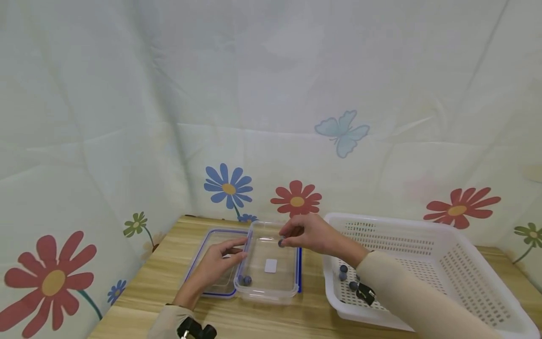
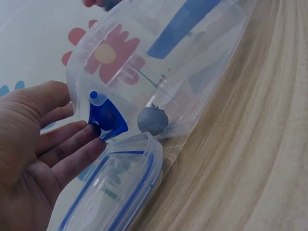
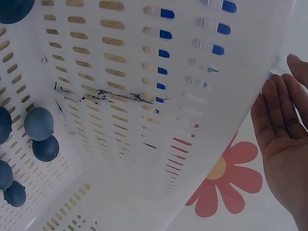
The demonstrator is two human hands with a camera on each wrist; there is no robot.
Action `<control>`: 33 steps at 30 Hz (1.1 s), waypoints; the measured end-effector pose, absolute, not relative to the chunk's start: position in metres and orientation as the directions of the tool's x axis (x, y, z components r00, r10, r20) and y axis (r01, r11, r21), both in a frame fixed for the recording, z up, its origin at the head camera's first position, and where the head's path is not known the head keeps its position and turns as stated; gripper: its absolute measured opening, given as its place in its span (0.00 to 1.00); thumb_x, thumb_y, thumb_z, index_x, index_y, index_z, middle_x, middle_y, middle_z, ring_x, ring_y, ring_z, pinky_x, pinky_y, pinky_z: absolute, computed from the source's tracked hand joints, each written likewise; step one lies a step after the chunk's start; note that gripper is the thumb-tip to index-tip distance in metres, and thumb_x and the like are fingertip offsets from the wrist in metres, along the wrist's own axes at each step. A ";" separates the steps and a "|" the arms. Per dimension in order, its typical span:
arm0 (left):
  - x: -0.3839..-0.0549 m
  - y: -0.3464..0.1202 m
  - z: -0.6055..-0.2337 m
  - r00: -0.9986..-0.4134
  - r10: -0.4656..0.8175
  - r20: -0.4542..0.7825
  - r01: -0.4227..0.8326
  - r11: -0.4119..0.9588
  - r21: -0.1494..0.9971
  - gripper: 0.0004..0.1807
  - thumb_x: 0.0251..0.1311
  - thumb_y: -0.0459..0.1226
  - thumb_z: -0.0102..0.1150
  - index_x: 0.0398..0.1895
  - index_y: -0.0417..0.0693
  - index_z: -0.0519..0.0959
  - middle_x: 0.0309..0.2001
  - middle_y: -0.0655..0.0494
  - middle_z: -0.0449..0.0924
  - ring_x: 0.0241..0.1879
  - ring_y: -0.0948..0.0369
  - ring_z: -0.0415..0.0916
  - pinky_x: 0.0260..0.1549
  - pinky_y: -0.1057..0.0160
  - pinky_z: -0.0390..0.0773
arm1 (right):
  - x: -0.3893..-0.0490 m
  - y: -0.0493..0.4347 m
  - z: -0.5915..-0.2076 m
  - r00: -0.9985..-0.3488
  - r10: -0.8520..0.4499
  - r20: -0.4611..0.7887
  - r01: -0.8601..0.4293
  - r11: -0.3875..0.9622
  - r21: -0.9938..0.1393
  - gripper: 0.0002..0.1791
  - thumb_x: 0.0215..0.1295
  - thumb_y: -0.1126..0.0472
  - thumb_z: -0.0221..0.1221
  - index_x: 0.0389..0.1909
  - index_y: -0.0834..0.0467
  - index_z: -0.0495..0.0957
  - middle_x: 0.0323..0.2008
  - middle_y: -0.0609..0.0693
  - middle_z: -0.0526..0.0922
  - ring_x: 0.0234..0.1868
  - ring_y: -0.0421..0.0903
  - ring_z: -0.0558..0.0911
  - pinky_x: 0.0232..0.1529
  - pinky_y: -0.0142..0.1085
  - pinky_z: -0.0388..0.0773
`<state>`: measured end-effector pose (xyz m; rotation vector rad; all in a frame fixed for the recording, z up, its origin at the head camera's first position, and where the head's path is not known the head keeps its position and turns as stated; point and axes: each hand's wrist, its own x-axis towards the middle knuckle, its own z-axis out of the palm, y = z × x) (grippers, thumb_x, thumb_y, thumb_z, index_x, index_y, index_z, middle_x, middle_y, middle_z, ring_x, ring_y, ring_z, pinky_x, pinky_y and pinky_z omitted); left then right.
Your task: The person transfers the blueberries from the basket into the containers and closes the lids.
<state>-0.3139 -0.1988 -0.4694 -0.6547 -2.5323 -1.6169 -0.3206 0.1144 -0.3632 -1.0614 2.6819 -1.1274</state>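
Observation:
A clear plastic food container (image 1: 277,285) with blue side clips stands on the table. Two blueberries (image 1: 247,280) lie inside its near left corner. My left hand (image 1: 216,266) is at the container's left side, its fingertips by a blue clip (image 2: 108,118) and the thumb near the rim. Over the container's right part, my right hand (image 1: 311,233) pinches a blueberry (image 1: 281,243) between thumb and fingers. In the right wrist view this hand shows beyond the basket wall, and its blueberry is hidden there.
A clear lid with a blue seal (image 1: 207,240) lies left of the container, partly behind my left hand. To the right, a white perforated basket (image 1: 381,219) holds several blueberries (image 3: 39,123). A flower-printed curtain (image 1: 271,155) hangs behind the wooden table (image 1: 139,301).

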 end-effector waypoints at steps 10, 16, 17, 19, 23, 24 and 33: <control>-0.315 -0.198 -0.471 -0.905 0.320 0.281 0.391 0.362 0.846 0.26 0.73 0.37 0.67 0.69 0.35 0.78 0.66 0.39 0.80 0.58 0.46 0.83 0.52 0.59 0.83 | -0.319 0.123 -0.364 -0.785 -0.584 0.208 -0.559 0.524 -0.642 0.11 0.67 0.59 0.74 0.48 0.55 0.89 0.42 0.43 0.89 0.41 0.40 0.86 0.45 0.34 0.84; -0.315 -0.197 -0.470 -0.906 0.316 0.280 0.390 0.370 0.843 0.25 0.73 0.37 0.67 0.69 0.35 0.78 0.66 0.39 0.79 0.58 0.46 0.83 0.53 0.56 0.83 | -0.318 0.137 -0.361 -0.799 -0.560 0.220 -0.555 0.544 -0.629 0.11 0.67 0.59 0.74 0.48 0.56 0.89 0.40 0.41 0.89 0.41 0.41 0.86 0.45 0.34 0.84; -0.314 -0.197 -0.470 -0.907 0.315 0.279 0.388 0.372 0.843 0.25 0.73 0.37 0.67 0.69 0.35 0.78 0.66 0.39 0.80 0.58 0.46 0.83 0.53 0.56 0.83 | -0.317 0.139 -0.360 -0.798 -0.559 0.223 -0.555 0.541 -0.631 0.11 0.67 0.59 0.74 0.48 0.56 0.89 0.40 0.42 0.89 0.41 0.41 0.86 0.45 0.35 0.84; -0.314 -0.197 -0.469 -0.909 0.312 0.278 0.386 0.373 0.844 0.25 0.74 0.37 0.67 0.69 0.36 0.78 0.66 0.39 0.80 0.58 0.46 0.83 0.53 0.55 0.83 | -0.317 0.143 -0.359 -0.804 -0.551 0.223 -0.548 0.541 -0.639 0.11 0.67 0.59 0.74 0.47 0.56 0.89 0.40 0.42 0.89 0.41 0.41 0.86 0.45 0.35 0.84; -0.312 -0.197 -0.468 -0.910 0.308 0.277 0.382 0.367 0.848 0.25 0.74 0.37 0.67 0.70 0.36 0.78 0.67 0.40 0.79 0.58 0.46 0.83 0.53 0.54 0.83 | -0.314 0.149 -0.356 -0.815 -0.535 0.223 -0.535 0.546 -0.645 0.10 0.68 0.58 0.74 0.47 0.55 0.89 0.40 0.41 0.88 0.41 0.41 0.86 0.45 0.36 0.84; -0.312 -0.197 -0.468 -0.911 0.307 0.276 0.381 0.365 0.849 0.26 0.74 0.37 0.67 0.70 0.36 0.78 0.66 0.39 0.79 0.58 0.46 0.83 0.53 0.54 0.83 | -0.314 0.150 -0.356 -0.818 -0.530 0.222 -0.532 0.551 -0.643 0.11 0.68 0.57 0.74 0.48 0.55 0.89 0.40 0.41 0.88 0.41 0.41 0.86 0.46 0.36 0.84; -0.312 -0.197 -0.470 -0.921 0.290 0.262 0.362 0.385 0.849 0.26 0.73 0.39 0.67 0.70 0.38 0.79 0.64 0.41 0.81 0.57 0.47 0.84 0.52 0.58 0.83 | -0.307 0.170 -0.352 -0.835 -0.501 0.228 -0.516 0.569 -0.641 0.11 0.69 0.58 0.73 0.49 0.55 0.89 0.41 0.42 0.88 0.43 0.43 0.86 0.48 0.38 0.84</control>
